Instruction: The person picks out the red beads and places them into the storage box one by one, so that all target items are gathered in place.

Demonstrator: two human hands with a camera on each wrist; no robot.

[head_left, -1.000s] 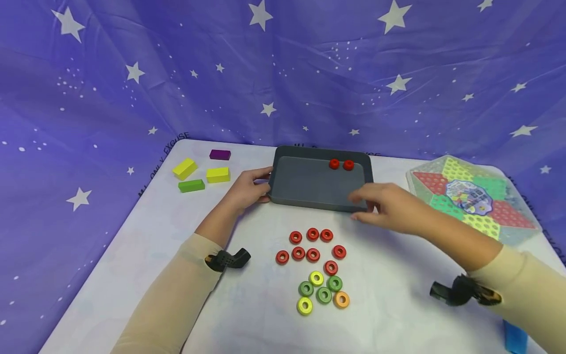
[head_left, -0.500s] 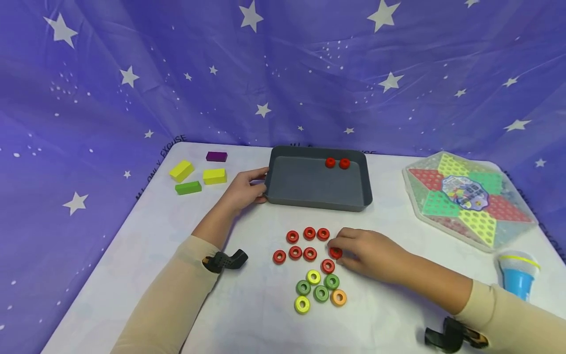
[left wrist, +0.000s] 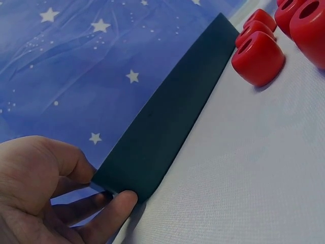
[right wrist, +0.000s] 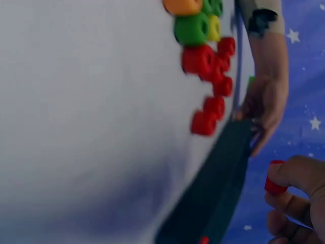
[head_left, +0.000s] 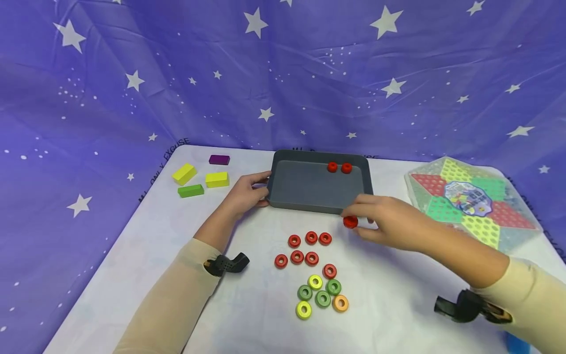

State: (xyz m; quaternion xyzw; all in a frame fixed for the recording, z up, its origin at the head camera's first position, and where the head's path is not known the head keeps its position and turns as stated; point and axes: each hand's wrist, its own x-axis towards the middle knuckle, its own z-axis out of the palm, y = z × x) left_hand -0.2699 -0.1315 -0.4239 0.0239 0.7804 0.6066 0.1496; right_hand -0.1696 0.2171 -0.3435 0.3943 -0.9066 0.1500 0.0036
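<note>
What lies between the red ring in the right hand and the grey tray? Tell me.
Nothing visible. The right hand pinches the red plastic ring just off the near rim of the grey rectangular tray; only that low wall lies ahead. The left hand holds the tray's left end.

The grey tray (head_left: 318, 184) sits at centre frame, its near wall just behind the right hand (head_left: 389, 219), which holds a red ring (head_left: 351, 222) at that wall's right end. Most of the tray floor is bare; only two red rings (head_left: 339, 167) stand against the far wall, right of centre. The left hand (head_left: 245, 194) grips the tray's left edge and blocks that side. Below the tray a cluster of red rings (head_left: 305, 248) and the green, yellow and orange rings (head_left: 320, 292) fill the middle of the table (head_left: 146, 255); a narrow bare strip lies between cluster and tray. The checkers board (head_left: 470, 199) bounds the right, the coloured blocks (head_left: 201, 177) the upper left.
</note>
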